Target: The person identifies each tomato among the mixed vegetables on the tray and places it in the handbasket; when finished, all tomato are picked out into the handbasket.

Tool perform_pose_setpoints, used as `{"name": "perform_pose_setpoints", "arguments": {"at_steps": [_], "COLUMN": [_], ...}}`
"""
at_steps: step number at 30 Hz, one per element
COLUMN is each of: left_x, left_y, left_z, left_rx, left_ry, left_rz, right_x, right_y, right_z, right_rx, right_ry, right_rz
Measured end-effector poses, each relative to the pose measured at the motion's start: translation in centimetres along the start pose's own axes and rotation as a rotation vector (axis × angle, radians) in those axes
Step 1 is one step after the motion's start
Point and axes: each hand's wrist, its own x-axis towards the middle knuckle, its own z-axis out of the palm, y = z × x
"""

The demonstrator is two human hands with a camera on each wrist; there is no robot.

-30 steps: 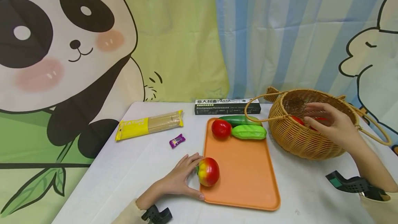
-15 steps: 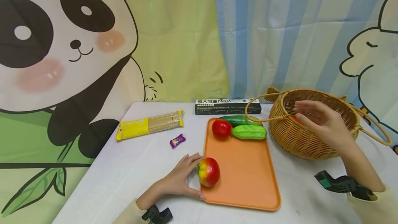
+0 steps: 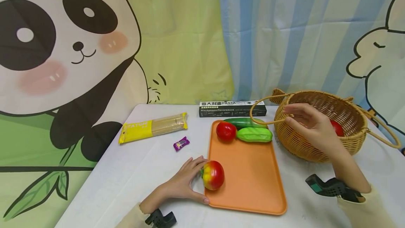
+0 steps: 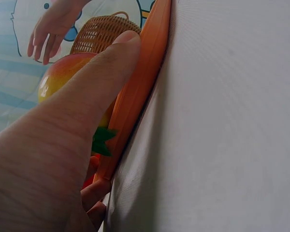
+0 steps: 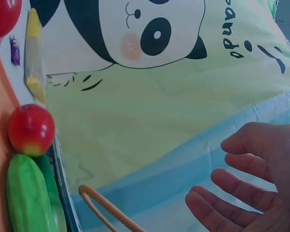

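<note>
My left hand (image 3: 185, 182) spreads thumb and fingers along the left rim of the orange tray (image 3: 250, 185), touching it. Between them, on the tray, sits a red-and-yellow fruit (image 3: 213, 175) with a green leafy stem; the left wrist view shows the stem beside my thumb. Over the near left side of the wicker basket (image 3: 311, 147), my right hand (image 3: 313, 129) hovers with loosely bent fingers and holds nothing. A red fruit (image 3: 337, 128) lies inside the basket, partly hidden by the hand and wall. A red apple (image 5: 31, 129) and a light green gourd (image 3: 254, 134) occupy the tray's far end.
A dark green cucumber (image 3: 242, 122) lies behind the gourd. Along the table's back stands a black-and-white pasta box (image 3: 232, 109). To the left lie a yellow pasta packet (image 3: 153, 127) and a purple wrapped candy (image 3: 181, 144). The basket's handle (image 3: 253, 110) leans over the tray.
My right hand has moved left across the basket's opening, uncovering the red fruit at its right side. The left hand, tray and the things on it stay in place.
</note>
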Motion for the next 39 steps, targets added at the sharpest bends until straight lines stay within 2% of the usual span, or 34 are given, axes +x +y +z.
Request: {"name": "perform_pose_setpoints", "arguments": {"at_steps": [12,18,27,32,35,39], "left_x": [0.0,0.1,0.2,0.2,0.1,0.0], "left_y": [-0.2,-0.3,-0.3,-0.2,-0.2,-0.1], "left_z": [0.1,0.1,0.2,0.1,0.1,0.1], "left_rx": [0.015,0.008,0.019,0.022,0.023,0.013], "left_ry": [0.006,0.005,0.004,0.007,0.007,0.003], "left_rz": [0.01,0.003,0.003,0.013,0.009,-0.002], "right_x": [1.2,1.5,1.6,1.6,1.6,1.4], "right_y": [-1.0,-1.3,-1.1,-0.6,-0.4,-0.3], "right_z": [2.6,4.6,6.9,8.0,8.6,9.2], "right_rx": [0.085,0.173,0.237,0.239,0.245,0.249], "right_ry": [-0.032,-0.074,-0.134,-0.185,-0.214,-0.249], "right_rz": [0.004,0.043,-0.057,-0.151,-0.166,-0.147]}}
